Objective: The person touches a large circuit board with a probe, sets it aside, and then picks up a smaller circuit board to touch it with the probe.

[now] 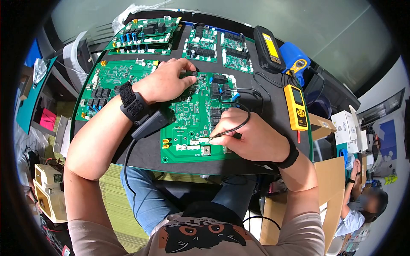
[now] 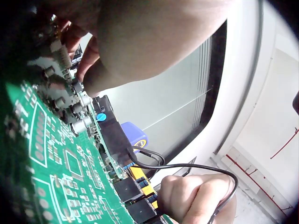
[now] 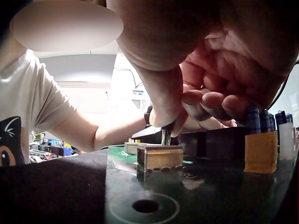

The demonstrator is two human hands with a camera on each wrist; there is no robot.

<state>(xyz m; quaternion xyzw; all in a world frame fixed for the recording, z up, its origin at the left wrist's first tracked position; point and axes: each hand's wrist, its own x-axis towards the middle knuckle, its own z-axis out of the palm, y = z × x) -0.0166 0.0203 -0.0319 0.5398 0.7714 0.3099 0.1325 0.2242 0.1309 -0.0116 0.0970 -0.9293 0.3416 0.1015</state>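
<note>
A large green circuit board (image 1: 183,155) lies on the dark mat in front of the person. The right hand (image 1: 245,134) pinches a thin probe with a black cable (image 1: 239,123), its tip down at the white connectors (image 1: 204,140) near the board's front edge. In the right wrist view the right hand (image 3: 173,107) holds the metal tip behind a metal-cased part (image 3: 161,157). The left hand (image 1: 168,81) rests at the board's back edge, thumb and finger around a small dark component (image 2: 78,87). Below the left wrist lies a black device (image 1: 150,125).
More green boards (image 1: 113,70) lie at left and back. A black case (image 1: 269,49), a blue tool (image 1: 294,55) and a yellow meter (image 1: 295,106) stand at right. Cardboard boxes (image 1: 335,170) flank the table; another person (image 1: 363,209) sits at far right.
</note>
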